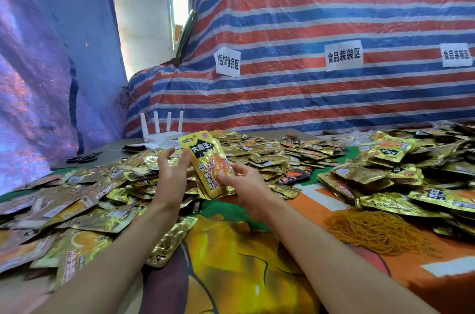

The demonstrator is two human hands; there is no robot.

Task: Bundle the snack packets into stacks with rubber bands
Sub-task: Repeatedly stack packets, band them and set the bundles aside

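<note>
Packets (211,162), glossy yellow with a black label, stood upright as a thin stack just above the table. The right hand (244,185) gripped their lower edge, and the left hand (171,172) was spread open beside them (fingertips at their edge). Loose packets (257,150) and orange rubber bands (377,234) lay on the printed cloth (231,262). Striped tarp (308,17) hung behind.

Glossy, crinkled gold foil snack packets (209,164) between the fingers (183,160); right of them, matt tan rubber bands (380,231); beyond, woven plastic tarp (308,17).
</note>
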